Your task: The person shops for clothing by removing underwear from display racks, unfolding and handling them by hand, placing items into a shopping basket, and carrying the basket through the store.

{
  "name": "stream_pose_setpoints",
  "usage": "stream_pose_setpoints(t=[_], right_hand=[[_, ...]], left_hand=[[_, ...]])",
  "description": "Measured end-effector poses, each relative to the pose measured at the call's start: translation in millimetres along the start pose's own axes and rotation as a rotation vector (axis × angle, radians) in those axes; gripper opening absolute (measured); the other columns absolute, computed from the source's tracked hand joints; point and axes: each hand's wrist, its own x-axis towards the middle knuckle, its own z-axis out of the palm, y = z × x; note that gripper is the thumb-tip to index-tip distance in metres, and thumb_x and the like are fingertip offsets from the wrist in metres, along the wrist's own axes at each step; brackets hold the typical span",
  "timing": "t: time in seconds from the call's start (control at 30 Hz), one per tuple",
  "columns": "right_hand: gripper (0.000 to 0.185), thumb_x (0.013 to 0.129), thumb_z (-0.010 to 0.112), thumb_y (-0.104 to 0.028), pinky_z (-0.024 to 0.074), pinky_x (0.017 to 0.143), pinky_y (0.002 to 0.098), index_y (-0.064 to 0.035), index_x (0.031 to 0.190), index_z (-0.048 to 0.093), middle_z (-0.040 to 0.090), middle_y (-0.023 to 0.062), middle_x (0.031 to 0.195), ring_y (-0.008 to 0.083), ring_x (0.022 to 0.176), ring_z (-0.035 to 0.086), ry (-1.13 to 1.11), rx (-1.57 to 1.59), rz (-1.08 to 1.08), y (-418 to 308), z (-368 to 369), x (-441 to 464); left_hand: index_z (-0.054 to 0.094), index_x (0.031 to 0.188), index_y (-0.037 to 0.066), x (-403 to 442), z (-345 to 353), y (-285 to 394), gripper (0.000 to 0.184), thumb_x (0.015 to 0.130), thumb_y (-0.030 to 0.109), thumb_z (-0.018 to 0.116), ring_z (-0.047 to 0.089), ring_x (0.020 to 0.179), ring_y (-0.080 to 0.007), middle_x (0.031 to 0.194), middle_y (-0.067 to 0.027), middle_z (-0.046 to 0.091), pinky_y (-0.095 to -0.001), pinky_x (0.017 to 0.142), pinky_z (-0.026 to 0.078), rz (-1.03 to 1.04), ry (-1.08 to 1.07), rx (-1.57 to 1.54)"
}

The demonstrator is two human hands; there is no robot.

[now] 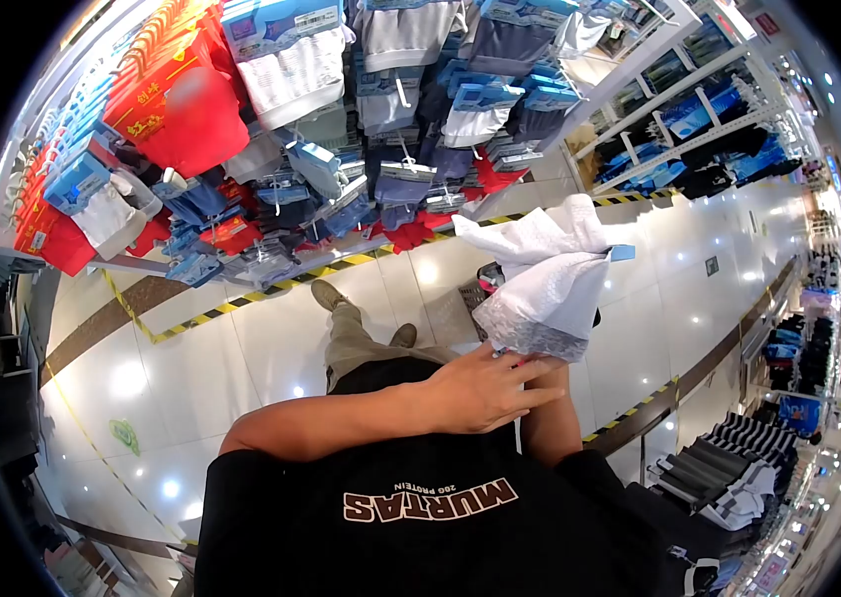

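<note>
A white garment [550, 269] with a grey patterned lower band is held up in front of me, its top folded and bunched. A small blue tag [622, 253] sticks out at its right side. My left hand [490, 390] reaches across my body with its fingers stretched and apart. It lies over my right forearm, close to the grey band. My right forearm [548, 423] leads up behind the garment, which hangs in the air at its end. The fingers of my right hand are hidden by the cloth.
A rack of packaged underwear [400, 99] stands ahead, with red packs [191, 124] at left. A shopping basket [470, 308] shows partly behind the garment. Yellow-black tape [231, 306] marks the floor. Folded clothes [719, 468] lie at right. Another shelf [674, 149] stands ahead right.
</note>
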Motion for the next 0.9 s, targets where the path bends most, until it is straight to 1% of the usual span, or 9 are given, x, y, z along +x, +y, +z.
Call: stream_pose_setpoints(t=[0.23, 0.37, 0.47, 0.5, 0.6, 0.67, 0.77, 0.87, 0.9], right_hand=[[0.047, 0.099, 0.056, -0.016, 0.0403, 0.107, 0.0390, -0.0036, 0.140, 0.037, 0.050, 0.0141, 0.133, 0.0254, 0.122, 0.051, 0.085, -0.384, -0.196, 0, 1, 10], [0.053, 0.100, 0.056, -0.020, 0.0380, 0.111, 0.0405, -0.0041, 0.145, 0.033, 0.048, 0.0152, 0.139, 0.0274, 0.127, 0.048, 0.120, -0.899, -0.313, -4, 4, 16], [0.057, 0.101, 0.055, -0.023, 0.0363, 0.113, 0.0417, -0.0045, 0.150, 0.030, 0.046, 0.0160, 0.143, 0.0290, 0.130, 0.047, 0.108, -1.012, -0.262, 2, -2, 17], [0.059, 0.102, 0.055, -0.024, 0.0357, 0.114, 0.0421, -0.0046, 0.151, 0.029, 0.045, 0.0163, 0.144, 0.0295, 0.132, 0.046, 0.095, -0.883, -0.194, 8, -8, 17], [0.051, 0.104, 0.048, -0.029, 0.0351, 0.115, 0.0442, -0.0083, 0.148, 0.036, 0.047, 0.0137, 0.144, 0.0293, 0.133, 0.046, 0.015, 0.067, 0.081, 22, -36, 23], [0.049, 0.105, 0.040, -0.041, 0.0423, 0.111, 0.0486, -0.0108, 0.142, 0.046, 0.055, 0.0133, 0.138, 0.0312, 0.128, 0.052, -0.009, 0.463, 0.227, 28, -43, 26], [0.052, 0.104, 0.042, -0.042, 0.0424, 0.111, 0.0505, -0.0094, 0.144, 0.045, 0.053, 0.0138, 0.142, 0.0319, 0.130, 0.052, -0.074, 0.715, 0.243, 17, -4, 19], [0.054, 0.103, 0.045, -0.039, 0.0440, 0.109, 0.0504, -0.0067, 0.145, 0.043, 0.054, 0.0153, 0.141, 0.0320, 0.128, 0.054, -0.242, 0.664, 0.212, 18, 0, 14], [0.054, 0.102, 0.046, -0.039, 0.0441, 0.109, 0.0502, -0.0060, 0.146, 0.043, 0.054, 0.0158, 0.141, 0.0320, 0.129, 0.054, -0.077, 0.508, 0.210, 19, -2, 14]], left_hand=[[0.066, 0.118, 0.011, -13, -5, -6, 0.032, 0.088, 0.019, 0.073, 0.068, 0.098, -0.0245, 0.119, -0.0104, 0.066, -0.0340, 0.078, 0.053, 0.096, 0.147, -0.334], [0.067, 0.111, 0.001, -35, -22, -24, 0.035, 0.079, 0.007, 0.080, 0.068, 0.091, -0.0259, 0.096, -0.0112, 0.070, -0.0341, 0.078, 0.054, -0.223, 0.389, -0.386], [0.063, 0.121, 0.002, -23, -39, -25, 0.052, 0.074, 0.012, 0.085, 0.063, 0.105, -0.0311, 0.112, -0.0134, 0.065, -0.0395, 0.089, 0.051, -0.351, 0.658, -0.313], [0.062, 0.123, 0.002, -12, -45, -25, 0.057, 0.073, 0.012, 0.086, 0.061, 0.109, -0.0321, 0.117, -0.0139, 0.063, -0.0405, 0.092, 0.050, -0.323, 0.685, -0.249], [0.060, 0.129, 0.005, -4, -43, -27, 0.066, 0.069, 0.012, 0.088, 0.055, 0.118, -0.0326, 0.129, -0.0145, 0.056, -0.0417, 0.099, 0.045, -0.282, 0.611, -0.145], [0.060, 0.129, 0.006, -4, -36, -29, 0.065, 0.069, 0.008, 0.085, 0.055, 0.118, -0.0324, 0.127, -0.0127, 0.058, -0.0410, 0.100, 0.044, -0.271, 0.541, -0.112], [0.063, 0.122, 0.005, -5, -34, -38, 0.048, 0.077, 0.006, 0.077, 0.061, 0.105, -0.0302, 0.115, -0.0122, 0.063, -0.0386, 0.091, 0.049, -0.234, 0.512, -0.077], [0.064, 0.112, 0.001, -8, -34, -36, 0.022, 0.090, 0.006, 0.067, 0.064, 0.089, -0.0202, 0.097, -0.0096, 0.067, -0.0317, 0.080, 0.050, -0.446, 0.675, -0.442], [0.064, 0.108, 0.001, -10, -32, -38, 0.017, 0.093, 0.008, 0.065, 0.063, 0.085, -0.0167, 0.094, -0.0081, 0.066, -0.0293, 0.077, 0.049, -0.499, 0.720, -0.572]])
